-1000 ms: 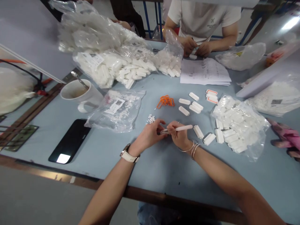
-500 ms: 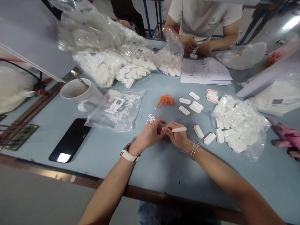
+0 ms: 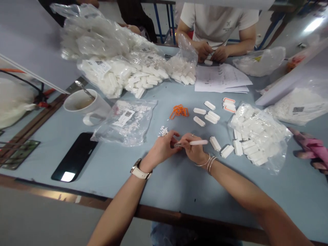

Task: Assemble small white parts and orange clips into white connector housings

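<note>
My left hand [image 3: 164, 147] is closed, fingers pinched round a small part that I cannot make out. Fingers of my right hand [image 3: 195, 150] wrap round a pale pink pen-like tool [image 3: 200, 142], its tip pointing left at the left fingertips. Just beyond the left hand lies a little pile of tiny white pieces [image 3: 163, 131]. Orange frames [image 3: 179, 111] are heaped farther back. Several white rectangular parts [image 3: 210, 117] lie right of them, and two near the back right carry orange frames [image 3: 229, 104].
A clear bag of white parts [image 3: 261, 130] lies at the right. On the left are a phone [image 3: 74, 157], a mug with a spoon [image 3: 87, 104] and a bag of tiny pieces [image 3: 126, 121]. Bigger bags [image 3: 110, 75] and papers [image 3: 221, 78] lie behind; a person's hands [image 3: 212, 53] work opposite.
The view has shifted slightly. The pen-like tool lies a little more level and farther right in my right hand, with more of its tip showing between the hands.
</note>
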{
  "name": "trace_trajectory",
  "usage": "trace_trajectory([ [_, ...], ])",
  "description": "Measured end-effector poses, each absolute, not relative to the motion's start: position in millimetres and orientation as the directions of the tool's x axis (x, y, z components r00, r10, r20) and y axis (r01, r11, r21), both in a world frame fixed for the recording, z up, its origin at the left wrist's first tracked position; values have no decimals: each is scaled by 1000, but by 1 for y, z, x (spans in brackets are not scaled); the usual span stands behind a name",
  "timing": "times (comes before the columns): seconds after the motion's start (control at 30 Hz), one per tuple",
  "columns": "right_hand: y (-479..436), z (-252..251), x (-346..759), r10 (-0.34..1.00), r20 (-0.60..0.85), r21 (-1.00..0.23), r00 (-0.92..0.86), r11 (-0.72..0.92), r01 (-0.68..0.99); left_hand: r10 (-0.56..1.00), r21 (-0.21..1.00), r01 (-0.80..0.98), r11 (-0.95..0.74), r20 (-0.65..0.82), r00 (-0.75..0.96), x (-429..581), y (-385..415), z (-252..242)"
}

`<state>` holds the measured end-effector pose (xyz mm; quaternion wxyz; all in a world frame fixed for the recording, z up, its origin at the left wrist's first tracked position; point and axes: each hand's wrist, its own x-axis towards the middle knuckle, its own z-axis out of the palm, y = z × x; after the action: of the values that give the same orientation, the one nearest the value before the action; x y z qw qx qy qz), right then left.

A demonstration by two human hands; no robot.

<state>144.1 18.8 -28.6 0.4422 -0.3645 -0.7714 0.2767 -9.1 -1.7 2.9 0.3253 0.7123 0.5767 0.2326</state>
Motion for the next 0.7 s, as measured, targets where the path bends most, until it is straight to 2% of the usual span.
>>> trace_trajectory([
  [0.1,21,-37,144,890,434,-864,-138,455,215,971,757,644,-114,-51,232,-10,-1,0],
  [0.37,25,-37,145,936,340,-914,-95,353,201,972,757,643,-113,-51,230,-9,-2,1],
  [0.57,30,-34,143,982,178,-984,59,176,27,967,696,694,-187,6,254,-13,0,-8],
  [0.63,29,-34,142,980,186,-982,74,186,18,961,656,720,-228,34,273,-13,2,-11],
  [0.7,26,-33,143,958,285,-958,26,284,36,957,635,725,-266,83,278,-12,4,-13],
])
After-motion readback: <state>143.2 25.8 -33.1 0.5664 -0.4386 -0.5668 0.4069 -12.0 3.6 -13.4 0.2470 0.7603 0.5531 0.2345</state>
